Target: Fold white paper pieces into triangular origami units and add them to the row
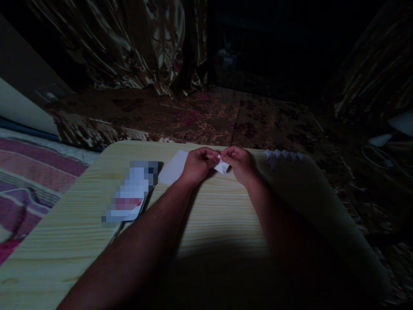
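Folded paper partly hidden by fingers

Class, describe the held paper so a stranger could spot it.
On the pale wooden table, near its far edge, find the left hand and right hand. Between them is the small folded paper; unlike the white sheet and pointed pieces, it's held.

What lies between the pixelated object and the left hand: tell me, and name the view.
In the head view, white paper lies on the table between the pixelated object and the left hand; whether the hand touches it is unclear.
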Demonstrator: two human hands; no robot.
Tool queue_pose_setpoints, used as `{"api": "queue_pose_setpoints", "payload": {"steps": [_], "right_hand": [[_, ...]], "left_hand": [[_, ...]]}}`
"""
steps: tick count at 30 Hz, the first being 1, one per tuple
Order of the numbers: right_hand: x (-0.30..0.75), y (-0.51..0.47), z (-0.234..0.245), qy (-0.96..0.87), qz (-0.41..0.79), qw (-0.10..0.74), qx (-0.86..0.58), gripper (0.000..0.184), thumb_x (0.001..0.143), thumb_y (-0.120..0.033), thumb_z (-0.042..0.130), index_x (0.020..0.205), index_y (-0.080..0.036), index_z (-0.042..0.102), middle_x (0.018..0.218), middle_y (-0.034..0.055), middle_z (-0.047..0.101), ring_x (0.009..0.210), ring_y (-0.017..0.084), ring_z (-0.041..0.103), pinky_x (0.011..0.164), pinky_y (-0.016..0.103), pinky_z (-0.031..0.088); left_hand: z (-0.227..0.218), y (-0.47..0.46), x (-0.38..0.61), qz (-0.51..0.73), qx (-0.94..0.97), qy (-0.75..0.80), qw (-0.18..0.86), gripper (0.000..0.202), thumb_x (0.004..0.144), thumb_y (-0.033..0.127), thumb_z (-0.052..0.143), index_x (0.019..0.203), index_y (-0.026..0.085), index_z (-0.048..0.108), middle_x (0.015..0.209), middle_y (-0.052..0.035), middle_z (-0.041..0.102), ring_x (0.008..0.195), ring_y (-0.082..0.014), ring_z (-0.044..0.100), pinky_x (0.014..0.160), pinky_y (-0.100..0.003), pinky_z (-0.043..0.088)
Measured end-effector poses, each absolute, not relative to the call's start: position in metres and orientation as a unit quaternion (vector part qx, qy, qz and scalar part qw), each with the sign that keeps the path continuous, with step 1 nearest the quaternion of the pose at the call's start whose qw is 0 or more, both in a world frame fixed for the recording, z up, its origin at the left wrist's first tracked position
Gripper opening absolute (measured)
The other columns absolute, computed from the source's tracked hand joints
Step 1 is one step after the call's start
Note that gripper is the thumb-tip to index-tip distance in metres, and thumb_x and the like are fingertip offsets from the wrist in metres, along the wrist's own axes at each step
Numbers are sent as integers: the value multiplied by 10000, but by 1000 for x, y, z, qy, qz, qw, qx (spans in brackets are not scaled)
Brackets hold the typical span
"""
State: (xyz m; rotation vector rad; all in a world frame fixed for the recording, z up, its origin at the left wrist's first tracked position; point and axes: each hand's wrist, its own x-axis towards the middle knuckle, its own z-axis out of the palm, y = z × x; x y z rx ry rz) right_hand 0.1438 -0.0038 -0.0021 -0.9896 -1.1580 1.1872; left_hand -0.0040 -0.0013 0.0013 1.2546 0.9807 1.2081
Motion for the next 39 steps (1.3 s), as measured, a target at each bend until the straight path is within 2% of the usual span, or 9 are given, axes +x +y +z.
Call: {"api": "queue_pose_setpoints", "payload": {"steps": [29, 39], "right_hand": [[142, -4, -2, -503, 479, 573, -434, 153, 642, -276, 703, 729, -178, 626, 627, -16, 635, 546, 106, 547, 516, 225, 413], [141, -5, 0, -525, 464, 558, -444, 130, 647, -256, 692, 713, -169, 622, 620, -14, 633, 541, 104, 548, 508, 221, 406]], "left_hand": [[1, -2, -5, 502, 533, 413, 541, 267, 603, 298, 778, 796, 142, 680, 673, -30, 657, 532, -106, 532, 515, -228, 406], [-1, 2, -6, 492, 575, 419, 501, 155, 713, 299, 673, 742, 153, 631, 594, 13, 580, 491, -80, 454, 481, -210, 348]]}}
